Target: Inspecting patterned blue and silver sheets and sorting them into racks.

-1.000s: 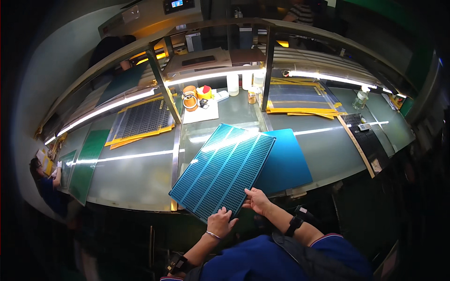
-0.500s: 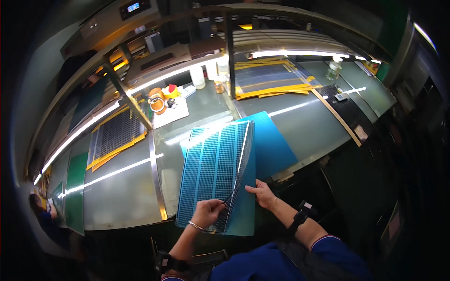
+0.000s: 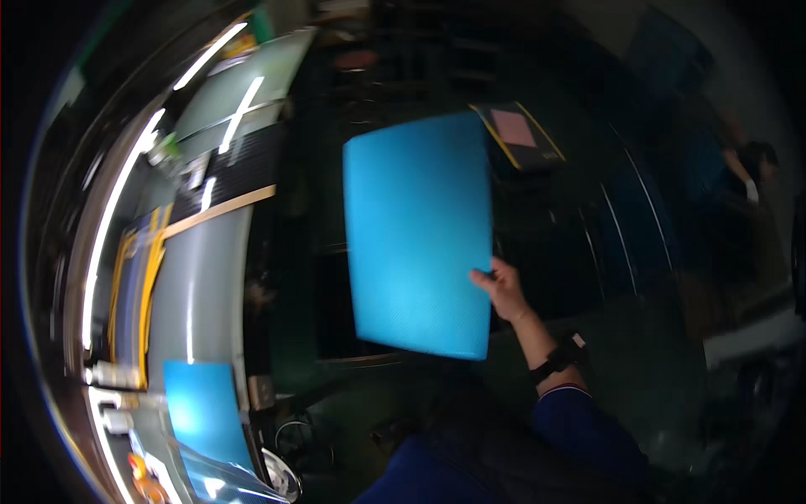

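A plain blue sheet [image 3: 417, 244] hangs in front of me, away from the bench. My right hand [image 3: 504, 288] grips it at its right edge, thumb on the near face and the other fingers behind. A second blue sheet [image 3: 201, 403] lies on the bench at the lower left. Over its near end is a clear, shiny film [image 3: 227, 480], cut off by the picture's edge. My left hand does not show.
The grey bench [image 3: 201, 286] runs along the left, with yellow-edged screens [image 3: 134, 294] and a wooden strip [image 3: 220, 210] on it. A dark yellow-edged board with a pink sheet [image 3: 514, 128] lies beyond the blue sheet. Another person [image 3: 747, 168] is at the far right.
My view has swung right, away from the bench. The plain blue sheet has come away from the clear gridded film in my right hand. My left hand has left the view.
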The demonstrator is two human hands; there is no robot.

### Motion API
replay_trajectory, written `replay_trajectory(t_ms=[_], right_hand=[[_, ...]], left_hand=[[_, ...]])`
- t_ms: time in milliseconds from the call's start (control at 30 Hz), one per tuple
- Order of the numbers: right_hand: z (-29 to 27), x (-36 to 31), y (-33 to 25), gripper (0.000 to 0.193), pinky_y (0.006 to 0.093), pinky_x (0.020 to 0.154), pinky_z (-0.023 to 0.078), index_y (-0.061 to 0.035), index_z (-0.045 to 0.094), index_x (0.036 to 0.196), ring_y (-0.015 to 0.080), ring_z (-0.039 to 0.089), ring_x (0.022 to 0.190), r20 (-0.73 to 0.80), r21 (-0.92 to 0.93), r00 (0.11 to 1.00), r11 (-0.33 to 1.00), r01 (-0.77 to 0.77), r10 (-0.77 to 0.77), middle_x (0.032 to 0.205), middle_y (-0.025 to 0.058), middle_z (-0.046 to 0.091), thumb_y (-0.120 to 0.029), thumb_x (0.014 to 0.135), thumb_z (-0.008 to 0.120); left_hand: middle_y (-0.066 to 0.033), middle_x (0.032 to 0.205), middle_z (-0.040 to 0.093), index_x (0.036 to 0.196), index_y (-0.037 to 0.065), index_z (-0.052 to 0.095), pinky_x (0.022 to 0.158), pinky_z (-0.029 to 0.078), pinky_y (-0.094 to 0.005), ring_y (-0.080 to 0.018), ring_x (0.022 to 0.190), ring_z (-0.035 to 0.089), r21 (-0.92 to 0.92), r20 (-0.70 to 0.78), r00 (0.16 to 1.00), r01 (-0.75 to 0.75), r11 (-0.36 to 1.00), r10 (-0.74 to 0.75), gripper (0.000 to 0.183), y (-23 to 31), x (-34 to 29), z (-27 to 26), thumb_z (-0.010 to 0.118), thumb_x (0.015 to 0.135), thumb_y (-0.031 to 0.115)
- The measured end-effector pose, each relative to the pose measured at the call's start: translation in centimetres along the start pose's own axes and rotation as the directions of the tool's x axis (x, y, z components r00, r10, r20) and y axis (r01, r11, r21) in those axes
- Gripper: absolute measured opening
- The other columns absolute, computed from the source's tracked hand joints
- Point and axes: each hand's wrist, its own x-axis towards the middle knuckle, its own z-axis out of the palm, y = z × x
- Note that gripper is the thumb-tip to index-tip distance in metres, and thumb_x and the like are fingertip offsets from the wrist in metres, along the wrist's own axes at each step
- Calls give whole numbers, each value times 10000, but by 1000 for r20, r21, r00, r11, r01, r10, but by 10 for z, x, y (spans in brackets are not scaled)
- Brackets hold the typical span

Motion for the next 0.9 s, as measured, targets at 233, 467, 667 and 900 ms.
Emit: replay_trajectory(t_ms=[233,467,667,900], right_hand=[[-265,-12,18,289,339,700,486,-8,587,1132,345,637,824,-489,-794,750,583,-171,-445,943,235,634,-142,876,575],[-406,-9,128,327,450,652,465,-24,567,1159,437,584,799,-481,-834,805,464,-298,-348,876,269,606,-167,864,570],[-431,-4,214,336,472,616,455,-13,577,1143,425,590,705,-537,-764,832,497,-412,-137,791,271,601,-105,821,598],[-445,5,260,381,482,655,487,-74,563,1173,416,610,739,-530,-787,848,387,-481,-24,769,246,621,-73,793,591]], left_hand=[[-37,674,591,882,26,614,436,471,-292,-160,519,572,156,188,937,-326,932,296,177,124,-44,168,565,888,195],[-46,688,594,897,25,609,437,470,-298,-171,527,573,221,270,895,-417,882,356,173,171,-75,259,560,885,190],[-53,701,597,909,24,605,438,468,-302,-181,533,573,280,266,899,-418,864,348,171,178,-92,296,556,882,186],[-61,716,600,923,23,599,438,467,-307,-192,541,574,314,269,896,-429,847,354,171,185,-102,323,551,879,181]])
